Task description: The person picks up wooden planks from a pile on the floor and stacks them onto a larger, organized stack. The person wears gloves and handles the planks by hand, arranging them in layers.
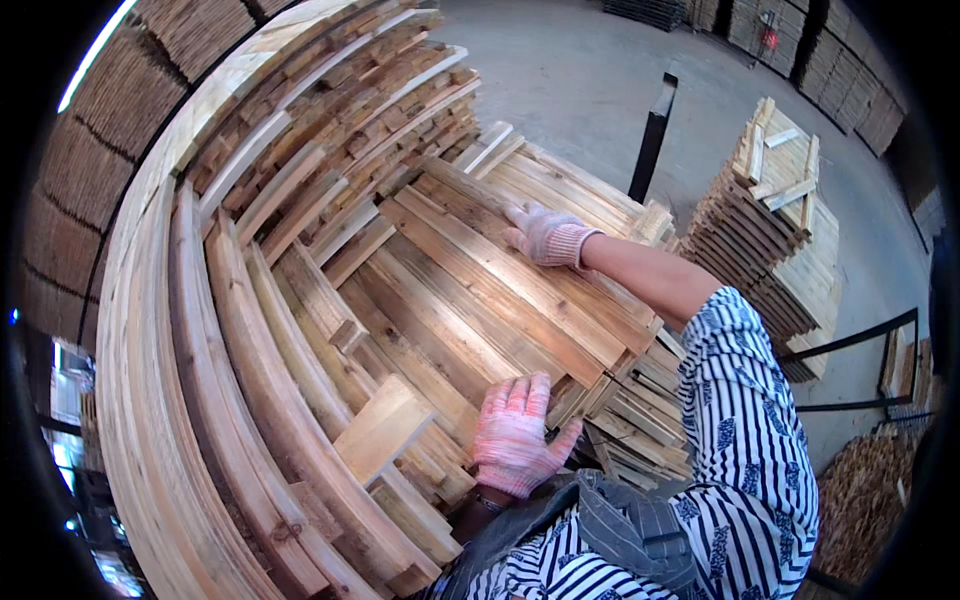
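Observation:
My left hand (520, 435), in a pink and white knitted glove, lies palm down at the near end of a layer of wooden planks (470, 300). Its fingers are stretched out and the thumb points away to the right. Farther off, my right hand (548, 235), in a paler glove, rests on a brownish plank along the right side of that layer. Its fingers reach left across the wood and do not wrap round it. The planks lie side by side, running from far left to near right. A short pale wood piece (383, 428) sits left of my left hand.
Long stacked boards (235, 400) curve along the left, and a tall timber pile (370, 110) rises behind. A black upright post (652, 140) stands beyond my right hand. Another plank stack (780, 220) and a black metal frame (860, 345) are at the right.

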Available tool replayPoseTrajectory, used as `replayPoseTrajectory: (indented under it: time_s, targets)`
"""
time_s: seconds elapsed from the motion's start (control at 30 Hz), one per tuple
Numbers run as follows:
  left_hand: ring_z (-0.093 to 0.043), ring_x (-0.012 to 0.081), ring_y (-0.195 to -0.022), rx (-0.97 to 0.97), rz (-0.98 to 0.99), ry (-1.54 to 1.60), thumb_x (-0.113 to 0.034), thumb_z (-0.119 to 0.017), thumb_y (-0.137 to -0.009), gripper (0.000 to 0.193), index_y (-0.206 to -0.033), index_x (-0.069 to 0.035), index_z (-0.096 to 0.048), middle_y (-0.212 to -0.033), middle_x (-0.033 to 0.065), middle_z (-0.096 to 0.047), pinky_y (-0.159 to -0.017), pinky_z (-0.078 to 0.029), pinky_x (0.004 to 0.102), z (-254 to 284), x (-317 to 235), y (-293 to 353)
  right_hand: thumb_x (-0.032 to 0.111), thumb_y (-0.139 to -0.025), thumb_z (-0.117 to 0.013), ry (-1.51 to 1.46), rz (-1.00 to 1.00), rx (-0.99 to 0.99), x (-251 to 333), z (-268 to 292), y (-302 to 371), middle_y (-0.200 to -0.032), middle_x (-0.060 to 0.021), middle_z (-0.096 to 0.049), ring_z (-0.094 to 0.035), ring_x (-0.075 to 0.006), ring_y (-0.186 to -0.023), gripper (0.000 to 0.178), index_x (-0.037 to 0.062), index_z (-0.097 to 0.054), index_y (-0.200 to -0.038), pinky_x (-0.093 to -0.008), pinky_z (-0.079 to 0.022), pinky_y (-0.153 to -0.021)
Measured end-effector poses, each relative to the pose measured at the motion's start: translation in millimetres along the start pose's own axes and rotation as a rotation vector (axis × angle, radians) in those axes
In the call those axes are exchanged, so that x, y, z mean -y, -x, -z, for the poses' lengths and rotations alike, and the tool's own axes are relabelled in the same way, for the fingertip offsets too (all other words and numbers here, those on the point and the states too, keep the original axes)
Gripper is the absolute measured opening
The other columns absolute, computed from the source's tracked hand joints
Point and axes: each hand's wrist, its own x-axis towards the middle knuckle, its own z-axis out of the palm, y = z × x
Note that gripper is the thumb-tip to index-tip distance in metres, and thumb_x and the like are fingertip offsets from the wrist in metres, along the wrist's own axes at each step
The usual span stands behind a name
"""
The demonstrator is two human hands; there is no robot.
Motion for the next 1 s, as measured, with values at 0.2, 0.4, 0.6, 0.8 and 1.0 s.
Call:
replayPoseTrajectory:
  time_s: [0.2,0.4,0.6,0.8,1.0]
  targets:
    - [-0.059,0.0392,-0.112,-0.122,-0.082,0.054,-0.03,-0.078,-0.08,0.062,-0.131,0.0,-0.057,-0.12,0.0198,-0.063,-0.1,-0.048,0.0487,-7,1,5,0.052,-0.1,-0.048,0.05,0.045,-0.065,7,21,25,-0.143,-0.0248,-0.051,-0.052,-0.0408,-0.131,0.066,0.0086,-0.043,-0.149,-0.0467,-0.044,-0.108]
    - [-0.062,0.0414,-0.107,0.103,-0.454,0.575,-0.019,-0.074,-0.083,0.052,-0.127,0.003,-0.058,-0.117,0.021,-0.065,-0.101,-0.048,0.0478,-15,-10,37,0.047,-0.098,-0.055,-0.361,0.169,-0.868,-42,14,113,-0.121,-0.027,-0.062,-0.06,-0.0428,-0.114,0.053,0.0075,-0.058,-0.133,-0.0466,-0.048,-0.099]
    - [-0.059,0.0178,-0.121,0.856,0.567,1.178,-0.018,-0.069,-0.099,0.05,-0.143,-0.003,-0.052,-0.13,0.0087,-0.065,-0.107,-0.046,0.0327,-164,-19,115,0.043,-0.1,-0.054,-0.483,-0.824,-0.747,-197,-168,347,-0.11,-0.0286,-0.067,-0.065,-0.0463,-0.103,0.047,0.0007,-0.063,-0.117,-0.0496,-0.052,-0.089]
    - [-0.059,0.0171,-0.103,0.686,1.298,1.177,-0.033,-0.061,-0.101,0.032,-0.121,-0.009,-0.062,-0.114,0.0035,-0.062,-0.087,-0.048,0.0331,-351,122,173,0.051,-0.098,-0.055,-0.861,-1.105,0.129,-140,-389,445,-0.119,-0.0297,-0.067,-0.063,-0.0426,-0.117,0.06,-0.0018,-0.064,-0.125,-0.0453,-0.048,-0.101]
    - [-0.029,0.0132,-0.049,0.428,1.671,1.268,-0.057,-0.06,-0.095,0.041,-0.081,-0.02,-0.05,-0.059,-0.0049,-0.029,-0.051,-0.028,0.0297,-493,189,152,0.054,-0.092,-0.064,-1.031,-1.069,-0.098,-175,-479,399,-0.119,-0.03,-0.067,-0.065,-0.0402,-0.115,0.075,-0.0029,-0.053,-0.138,-0.0425,-0.05,-0.099]
